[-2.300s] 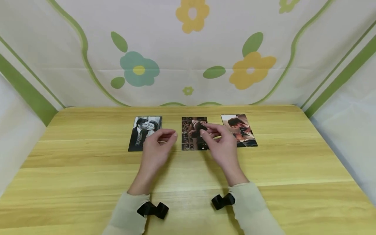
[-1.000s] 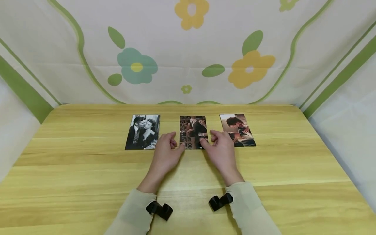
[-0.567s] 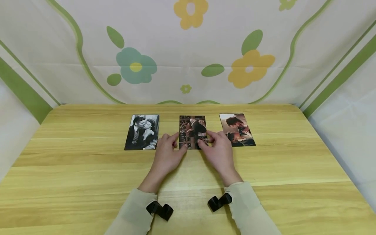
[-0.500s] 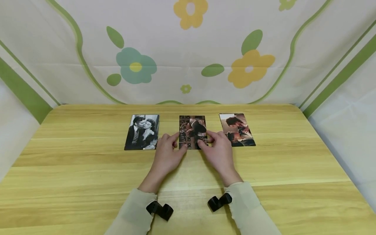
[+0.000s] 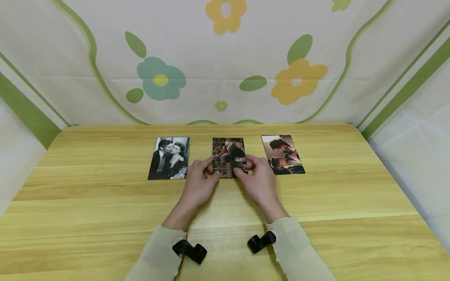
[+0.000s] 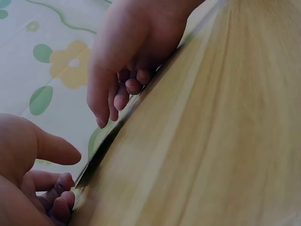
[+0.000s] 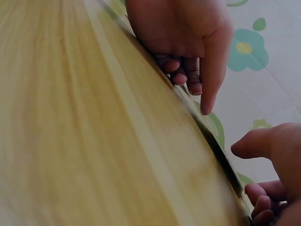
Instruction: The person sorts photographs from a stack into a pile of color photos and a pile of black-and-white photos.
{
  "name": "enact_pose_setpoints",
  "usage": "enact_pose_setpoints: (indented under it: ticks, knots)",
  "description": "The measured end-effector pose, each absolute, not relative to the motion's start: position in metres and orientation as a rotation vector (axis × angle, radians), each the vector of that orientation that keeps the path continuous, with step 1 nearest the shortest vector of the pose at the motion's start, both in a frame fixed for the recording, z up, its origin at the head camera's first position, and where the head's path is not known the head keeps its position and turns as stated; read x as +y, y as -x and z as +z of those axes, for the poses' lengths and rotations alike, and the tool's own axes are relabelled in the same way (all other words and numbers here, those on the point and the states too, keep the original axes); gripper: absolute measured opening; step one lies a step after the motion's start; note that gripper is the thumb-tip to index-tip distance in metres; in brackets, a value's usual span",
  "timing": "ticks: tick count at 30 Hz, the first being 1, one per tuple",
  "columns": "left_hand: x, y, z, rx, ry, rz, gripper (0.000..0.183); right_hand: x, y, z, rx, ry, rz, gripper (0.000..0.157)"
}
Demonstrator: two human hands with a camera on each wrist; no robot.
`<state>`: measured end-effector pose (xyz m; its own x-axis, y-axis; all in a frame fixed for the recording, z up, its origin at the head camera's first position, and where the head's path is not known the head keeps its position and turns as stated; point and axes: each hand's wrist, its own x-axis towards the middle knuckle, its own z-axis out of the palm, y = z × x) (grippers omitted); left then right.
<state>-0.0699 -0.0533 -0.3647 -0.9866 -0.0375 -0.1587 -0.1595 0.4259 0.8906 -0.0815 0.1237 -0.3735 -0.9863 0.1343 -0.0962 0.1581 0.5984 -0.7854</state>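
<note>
In the head view, three picture cards lie in a row on the wooden table. My left hand [image 5: 197,183] is at the left side of the middle picture card [image 5: 227,150], and my right hand [image 5: 259,180] is at its right side. Fingertips meet or nearly meet both side edges; the thumbs stand over the near corners. Both wrist views show the card's dark near edge [image 6: 104,149] low on the table, with a gap below each thumb. Whether it is one card or a stack cannot be told. Left lies a black-and-white picture card [image 5: 169,158], right a brownish one [image 5: 283,154].
The wooden table [image 5: 105,218] ends at a white cloth [image 5: 211,58] with printed flowers behind the cards. A black wrist camera [image 5: 190,251] sits on the left sleeve, another black camera [image 5: 261,242] on the right.
Both hands have come down from above the cards to the middle card's sides, the left one moving right. In the last half second almost nothing differs beyond a slight view shift.
</note>
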Motion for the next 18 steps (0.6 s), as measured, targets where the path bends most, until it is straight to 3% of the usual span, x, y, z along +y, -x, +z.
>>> enact_pose_setpoints:
  ticks: [18]
  knots:
    - [-0.0531, 0.0674, -0.3666, 2.493, 0.339, 1.868, 0.048, 0.1247, 0.081, -0.3741, 2.56, -0.281, -1.844, 0.052]
